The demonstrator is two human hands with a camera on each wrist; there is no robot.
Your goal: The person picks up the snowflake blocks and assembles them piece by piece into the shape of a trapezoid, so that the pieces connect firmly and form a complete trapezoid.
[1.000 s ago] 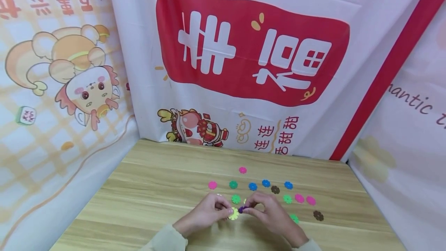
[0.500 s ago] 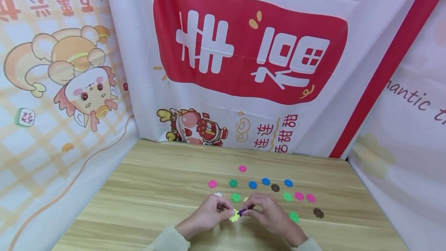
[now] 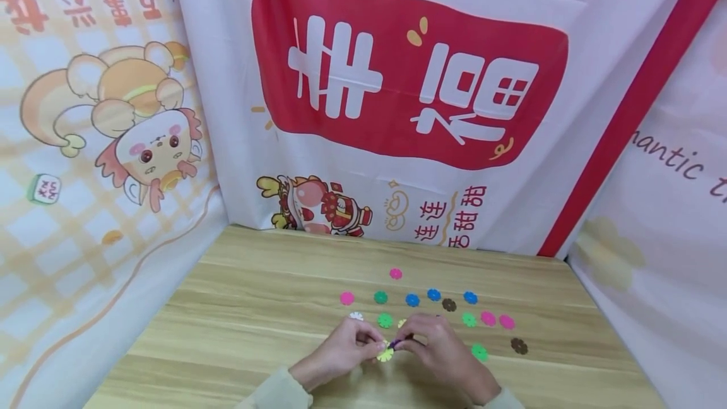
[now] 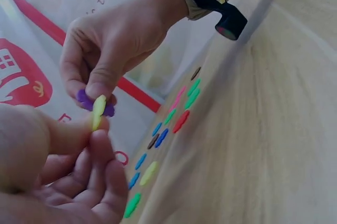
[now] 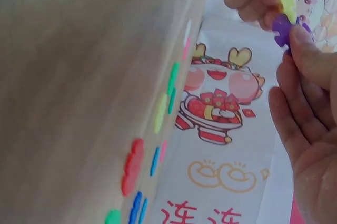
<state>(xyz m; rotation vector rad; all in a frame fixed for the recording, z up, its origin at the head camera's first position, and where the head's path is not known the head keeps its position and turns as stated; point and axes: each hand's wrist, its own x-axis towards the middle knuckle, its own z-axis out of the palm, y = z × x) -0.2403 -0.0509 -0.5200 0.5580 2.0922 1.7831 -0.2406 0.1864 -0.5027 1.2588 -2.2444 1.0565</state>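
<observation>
Over the near part of the table my two hands meet. My left hand (image 3: 345, 348) pinches a yellow snowflake disc (image 3: 385, 355) between thumb and fingers. A purple snowflake disc (image 5: 283, 30) is pinched by my right hand (image 3: 436, 347). The two notched discs cross at their edges, purple against yellow, at an angle to each other. In the left wrist view the yellow disc (image 4: 98, 112) stands nearly edge-on in front of the purple disc (image 4: 84, 99). Fingertips hide parts of both discs.
Several loose snowflake discs lie flat on the wooden table (image 3: 255, 289) beyond and right of my hands. Among them are a white disc (image 3: 356, 316), a green disc (image 3: 384, 320), a pink disc (image 3: 347, 298) and a brown disc (image 3: 519, 346). Printed curtains (image 3: 227, 81) enclose the table.
The yellow disc has shifted slightly right and nearer to me, along with my left hand. My right hand stays almost in place. Both grips hold, and the loose discs lie as before.
</observation>
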